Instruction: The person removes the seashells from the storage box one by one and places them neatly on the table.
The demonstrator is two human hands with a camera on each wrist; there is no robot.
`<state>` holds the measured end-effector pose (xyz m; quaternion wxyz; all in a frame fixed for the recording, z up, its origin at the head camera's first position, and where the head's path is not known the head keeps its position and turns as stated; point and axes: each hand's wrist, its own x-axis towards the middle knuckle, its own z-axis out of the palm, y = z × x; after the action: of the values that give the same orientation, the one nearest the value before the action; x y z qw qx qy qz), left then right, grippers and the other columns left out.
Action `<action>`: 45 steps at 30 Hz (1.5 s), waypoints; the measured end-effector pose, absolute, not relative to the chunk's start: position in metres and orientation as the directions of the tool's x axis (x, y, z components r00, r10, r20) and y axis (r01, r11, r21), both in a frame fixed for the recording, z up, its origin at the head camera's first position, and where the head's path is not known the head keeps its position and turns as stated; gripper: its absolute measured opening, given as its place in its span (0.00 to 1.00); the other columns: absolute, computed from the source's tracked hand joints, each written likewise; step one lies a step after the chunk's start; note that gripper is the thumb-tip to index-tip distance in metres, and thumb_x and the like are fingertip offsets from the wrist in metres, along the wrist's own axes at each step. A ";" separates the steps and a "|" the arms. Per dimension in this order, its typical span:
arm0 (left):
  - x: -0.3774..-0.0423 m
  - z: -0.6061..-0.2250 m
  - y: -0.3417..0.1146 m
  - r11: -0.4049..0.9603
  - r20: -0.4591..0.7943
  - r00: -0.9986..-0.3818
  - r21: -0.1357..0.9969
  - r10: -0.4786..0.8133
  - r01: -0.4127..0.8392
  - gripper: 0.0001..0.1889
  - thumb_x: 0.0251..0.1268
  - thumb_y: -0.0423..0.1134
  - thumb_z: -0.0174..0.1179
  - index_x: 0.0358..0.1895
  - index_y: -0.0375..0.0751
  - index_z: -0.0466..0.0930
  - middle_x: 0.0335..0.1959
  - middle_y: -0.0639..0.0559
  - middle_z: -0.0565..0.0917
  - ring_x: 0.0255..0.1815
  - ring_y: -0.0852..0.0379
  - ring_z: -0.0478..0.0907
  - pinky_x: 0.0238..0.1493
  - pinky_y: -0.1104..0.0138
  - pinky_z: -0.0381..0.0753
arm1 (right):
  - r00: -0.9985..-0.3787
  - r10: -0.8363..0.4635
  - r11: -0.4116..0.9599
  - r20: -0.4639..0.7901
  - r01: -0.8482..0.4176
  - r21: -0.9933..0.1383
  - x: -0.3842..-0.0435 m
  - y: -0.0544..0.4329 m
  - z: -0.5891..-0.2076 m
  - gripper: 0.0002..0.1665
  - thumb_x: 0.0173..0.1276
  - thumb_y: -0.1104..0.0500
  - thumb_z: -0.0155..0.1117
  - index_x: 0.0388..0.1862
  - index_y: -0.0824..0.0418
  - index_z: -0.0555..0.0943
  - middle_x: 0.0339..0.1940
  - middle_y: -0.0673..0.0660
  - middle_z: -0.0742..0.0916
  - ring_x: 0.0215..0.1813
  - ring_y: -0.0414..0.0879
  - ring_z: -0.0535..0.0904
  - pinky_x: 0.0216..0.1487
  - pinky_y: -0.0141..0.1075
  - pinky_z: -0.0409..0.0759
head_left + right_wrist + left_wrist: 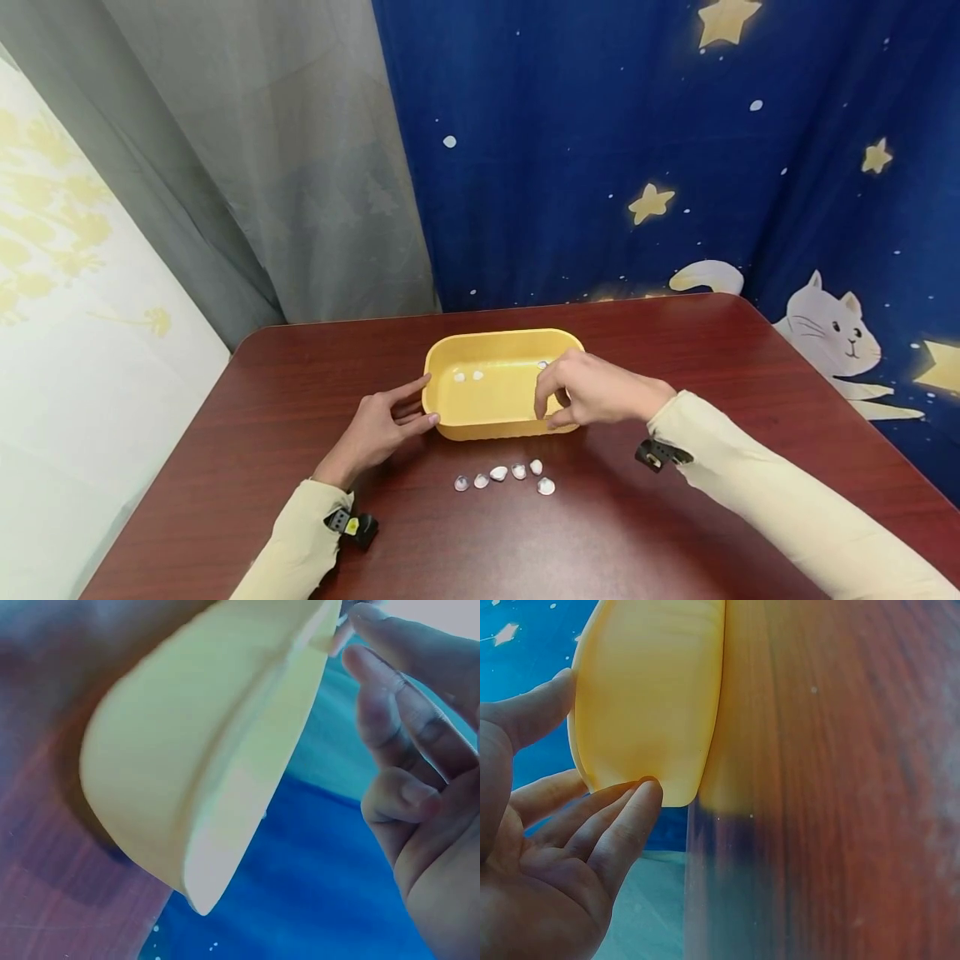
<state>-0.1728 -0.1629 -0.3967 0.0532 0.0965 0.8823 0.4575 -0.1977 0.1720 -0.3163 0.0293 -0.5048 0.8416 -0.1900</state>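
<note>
A yellow plastic basin (pixel 487 407) rests on the table. My left hand (pixel 384 427) holds its left end, thumb at the near side and fingers against the outer wall; the left wrist view shows fingertips (pixel 649 784) on that wall. My right hand (pixel 592 390) is over the basin's right end, thumb and index finger drawn together in a pinch. Between those tips, a pale sliver of a seashell (pixel 344 620) shows, mostly hidden. Inside the basin lie two white shells, one (pixel 460 377) beside another (pixel 477 375), and a third shell (pixel 543 365) near the right hand.
Several small seashells (pixel 498 473) lie in a loose row on the brown table (pixel 645 533), in front of the basin. Beyond the table's far edge hang a grey curtain (pixel 300 150) and a blue star-patterned curtain (pixel 562 167). Each wrist wears a black strapped device.
</note>
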 end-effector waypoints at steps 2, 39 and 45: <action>-0.173 -0.397 -0.163 0.562 -0.003 -0.976 0.818 0.218 0.123 0.40 0.60 0.53 0.71 0.75 0.51 0.67 0.73 0.43 0.74 0.63 0.49 0.82 0.56 0.61 0.86 | -0.506 -0.852 0.432 0.134 -0.825 -0.366 -0.204 0.171 -0.313 0.07 0.54 0.61 0.80 0.30 0.52 0.90 0.30 0.44 0.89 0.26 0.31 0.74 0.29 0.24 0.77; -0.171 -0.400 -0.162 0.543 -0.003 -0.979 0.833 0.203 0.110 0.39 0.60 0.51 0.72 0.74 0.51 0.69 0.71 0.44 0.76 0.63 0.50 0.82 0.55 0.61 0.86 | -0.693 -0.718 0.668 0.059 -0.710 -0.224 -0.295 0.163 -0.363 0.10 0.53 0.71 0.73 0.20 0.57 0.84 0.20 0.47 0.83 0.26 0.39 0.72 0.30 0.27 0.73; -0.171 -0.398 -0.162 0.541 0.002 -0.979 0.833 0.204 0.115 0.39 0.60 0.51 0.72 0.74 0.51 0.69 0.71 0.44 0.76 0.63 0.50 0.82 0.55 0.62 0.87 | -0.691 -0.720 0.673 0.060 -0.717 -0.182 -0.301 0.162 -0.370 0.19 0.47 0.75 0.65 0.11 0.53 0.74 0.13 0.43 0.69 0.23 0.39 0.62 0.25 0.26 0.60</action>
<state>-0.1712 -0.1623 -0.3980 0.0476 0.0910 0.8766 0.4702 -0.3015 0.1618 -0.3704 0.0083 -0.3928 0.9146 -0.0957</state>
